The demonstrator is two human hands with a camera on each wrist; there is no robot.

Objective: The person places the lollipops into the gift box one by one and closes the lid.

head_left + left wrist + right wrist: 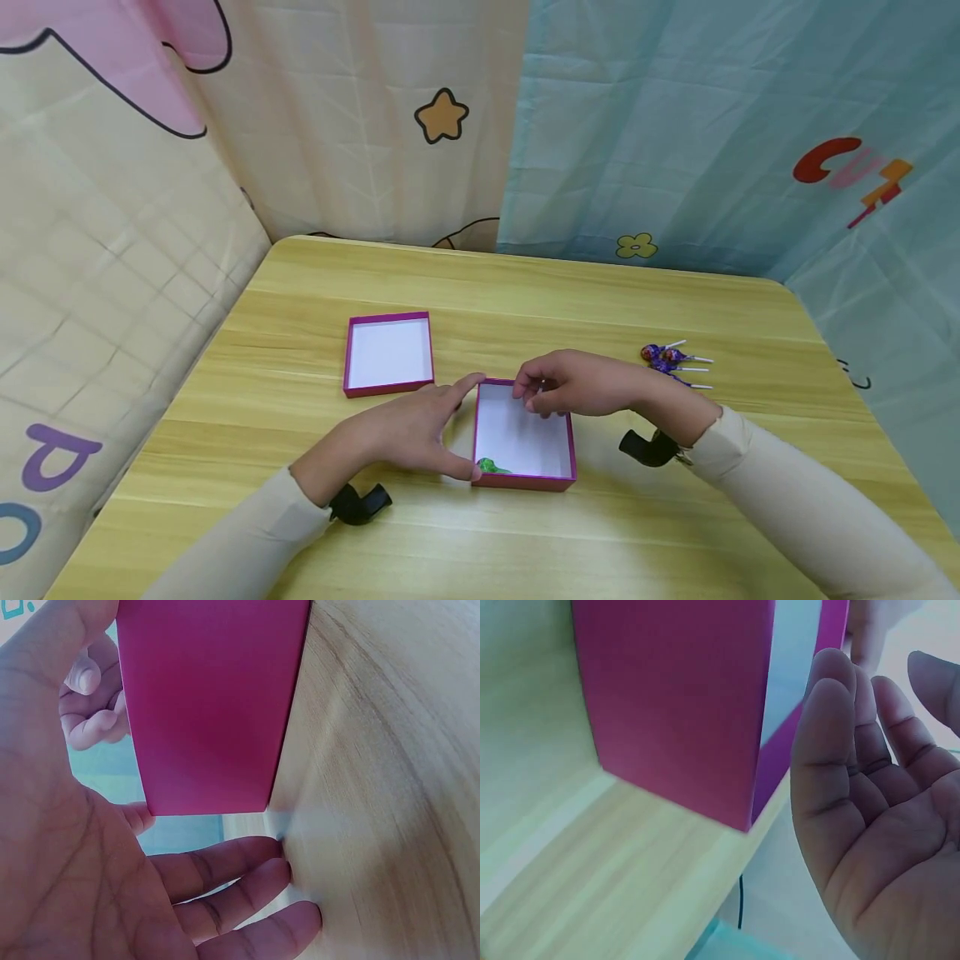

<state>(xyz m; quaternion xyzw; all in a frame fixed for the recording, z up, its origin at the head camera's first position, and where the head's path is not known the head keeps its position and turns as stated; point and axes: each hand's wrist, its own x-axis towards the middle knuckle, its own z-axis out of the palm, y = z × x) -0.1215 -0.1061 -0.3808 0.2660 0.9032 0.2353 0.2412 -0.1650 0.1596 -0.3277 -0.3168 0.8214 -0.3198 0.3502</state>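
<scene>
- Pink box (pixel 525 429), just below the center of the frame, stands open-topped on a wooden table (pixel 585 304), between two hands.
- At center left, a shallow white-lined pink tray (pixel 388 354) lies face up, just beyond the left hand.
- Lower left of center, the left hand (pixel 401 429) stretches wide along the box's left side, thumb at the near corner, index finger at the far one; the left wrist view shows the other fingertips touching the table.
- In the box's near left corner rests a green-wrapped candy (pixel 487 465), beside that thumb.
- Right of center, the right hand (pixel 577 383) hovers over the box's far right corner, fingers loosely bent, the gap narrow; the right wrist view shows nothing in its palm.
- At center right, purple-wrapped lollipops (pixel 672 356) lie bunched beyond the right wrist, white sticks toward the right of the frame.
</scene>
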